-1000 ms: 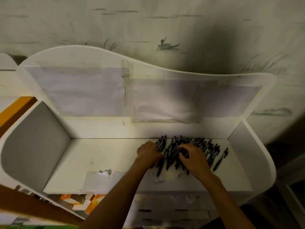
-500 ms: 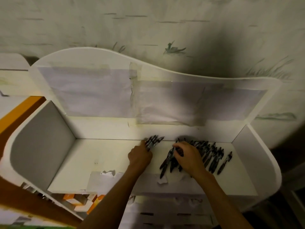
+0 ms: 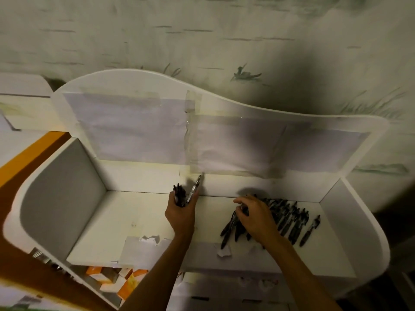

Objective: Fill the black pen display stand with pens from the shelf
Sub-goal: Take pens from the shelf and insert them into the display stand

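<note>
A pile of black pens [image 3: 285, 217] lies on the right half of the white shelf [image 3: 139, 223]. My left hand [image 3: 180, 213] grips a small bunch of pens [image 3: 179, 194] upright, lifted a little off the shelf floor, with one pen [image 3: 195, 187] sticking out higher and tilted right. My right hand [image 3: 254, 217] rests on the left part of the pile with curled fingers pinching pens there. The black pen display stand is not in view.
The shelf has a tall curved back panel [image 3: 202, 113] with taped paper, and side walls at left [image 3: 60, 198] and right [image 3: 357, 223]. Torn paper bits [image 3: 149, 239] lie near the front edge. Orange and white boxes [image 3: 107, 277] sit on a lower level.
My left hand has lifted away from the pile to the left with a bunch of pens, turning them upright. My right hand has stayed on the pile, gathering pens.
</note>
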A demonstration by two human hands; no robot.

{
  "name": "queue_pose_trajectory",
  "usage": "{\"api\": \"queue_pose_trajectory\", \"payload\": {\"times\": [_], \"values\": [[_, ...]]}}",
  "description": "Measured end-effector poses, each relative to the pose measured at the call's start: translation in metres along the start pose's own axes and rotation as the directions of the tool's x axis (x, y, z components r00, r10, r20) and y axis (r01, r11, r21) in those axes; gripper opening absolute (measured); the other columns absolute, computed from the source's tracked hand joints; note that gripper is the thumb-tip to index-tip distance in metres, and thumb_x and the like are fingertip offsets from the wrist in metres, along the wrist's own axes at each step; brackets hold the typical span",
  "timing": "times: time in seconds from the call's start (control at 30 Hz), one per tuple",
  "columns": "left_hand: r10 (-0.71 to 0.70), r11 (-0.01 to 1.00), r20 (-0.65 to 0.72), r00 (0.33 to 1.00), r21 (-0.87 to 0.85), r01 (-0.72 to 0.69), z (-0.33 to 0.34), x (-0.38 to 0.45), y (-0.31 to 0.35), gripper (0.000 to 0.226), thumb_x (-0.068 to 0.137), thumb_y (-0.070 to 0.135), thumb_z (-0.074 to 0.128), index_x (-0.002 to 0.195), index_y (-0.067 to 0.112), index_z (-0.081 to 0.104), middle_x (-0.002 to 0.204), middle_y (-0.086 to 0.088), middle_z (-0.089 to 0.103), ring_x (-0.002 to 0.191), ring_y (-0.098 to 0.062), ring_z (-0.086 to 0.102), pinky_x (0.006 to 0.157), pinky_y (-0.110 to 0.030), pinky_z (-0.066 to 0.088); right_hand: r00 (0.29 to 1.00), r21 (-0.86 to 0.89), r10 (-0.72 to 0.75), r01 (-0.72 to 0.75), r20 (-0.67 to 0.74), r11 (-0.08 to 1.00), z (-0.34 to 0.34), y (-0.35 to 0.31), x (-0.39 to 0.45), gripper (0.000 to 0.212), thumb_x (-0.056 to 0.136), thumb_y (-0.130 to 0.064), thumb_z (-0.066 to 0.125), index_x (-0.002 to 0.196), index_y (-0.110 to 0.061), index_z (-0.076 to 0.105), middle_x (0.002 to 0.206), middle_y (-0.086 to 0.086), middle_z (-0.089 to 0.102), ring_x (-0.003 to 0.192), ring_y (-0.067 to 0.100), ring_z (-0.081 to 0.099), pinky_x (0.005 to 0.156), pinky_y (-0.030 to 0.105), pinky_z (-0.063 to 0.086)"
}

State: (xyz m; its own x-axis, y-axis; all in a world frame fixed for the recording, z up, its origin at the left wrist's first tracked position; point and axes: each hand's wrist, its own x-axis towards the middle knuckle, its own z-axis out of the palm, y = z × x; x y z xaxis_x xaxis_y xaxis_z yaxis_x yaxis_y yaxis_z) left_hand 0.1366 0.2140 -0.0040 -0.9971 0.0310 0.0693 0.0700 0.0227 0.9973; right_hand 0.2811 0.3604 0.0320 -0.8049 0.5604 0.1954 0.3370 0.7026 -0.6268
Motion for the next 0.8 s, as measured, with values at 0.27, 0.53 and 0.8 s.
{"api": "queue_pose_trajectory", "payload": {"times": [0.27, 0.53, 0.8], "values": [[-0.082, 0.996, -0.106, 0.991, 0.017, 0.085, -0.001, 0.000, -0.001, 0.008, 0.092, 0.021, 0.070, 0.096, 0.015, 0.066, 0.079, 0.008, 0.066, 0.076, -0.005, 0.064, 0.077, -0.036, 0.053, 1.000, -0.034, -0.016, 0.015, -0.020, 0.999, -0.004, 0.001, -0.001, 0.026, 0.095, -0.017, 0.062, 0.121, -0.019, 0.068, 0.118, -0.001, 0.066, 0.084, 0.006, 0.061, 0.082, 0.013, 0.047], [-0.118, 0.991, 0.138, 0.983, -0.041, 0.125, 0.003, 0.005, 0.012, 0.032, 0.071, 0.028, 0.091, 0.085, 0.011, 0.067, 0.079, -0.002, 0.070, 0.072, -0.019, 0.066, 0.065, -0.034, 0.058, 0.999, -0.048, -0.034, 0.032, -0.032, 0.998, -0.009, -0.002, -0.003, 0.025, 0.097, -0.019, 0.059, 0.121, -0.017, 0.068, 0.118, 0.000, 0.066, 0.090, 0.005, 0.060, 0.089, 0.019, 0.050], [-0.039, 0.990, 0.223, 0.974, 0.141, 0.008, 0.003, -0.002, -0.010, 0.009, 0.093, 0.008, 0.067, 0.089, 0.000, 0.064, 0.077, -0.017, 0.066, 0.071, -0.036, 0.064, 0.068, -0.044, 0.056, 1.000, -0.077, -0.017, 0.016, -0.005, 0.997, -0.012, -0.005, -0.005, 0.027, 0.099, -0.021, 0.057, 0.124, -0.017, 0.066, 0.123, 0.000, 0.065, 0.107, 0.010, 0.060, 0.100, 0.020, 0.045]]}}
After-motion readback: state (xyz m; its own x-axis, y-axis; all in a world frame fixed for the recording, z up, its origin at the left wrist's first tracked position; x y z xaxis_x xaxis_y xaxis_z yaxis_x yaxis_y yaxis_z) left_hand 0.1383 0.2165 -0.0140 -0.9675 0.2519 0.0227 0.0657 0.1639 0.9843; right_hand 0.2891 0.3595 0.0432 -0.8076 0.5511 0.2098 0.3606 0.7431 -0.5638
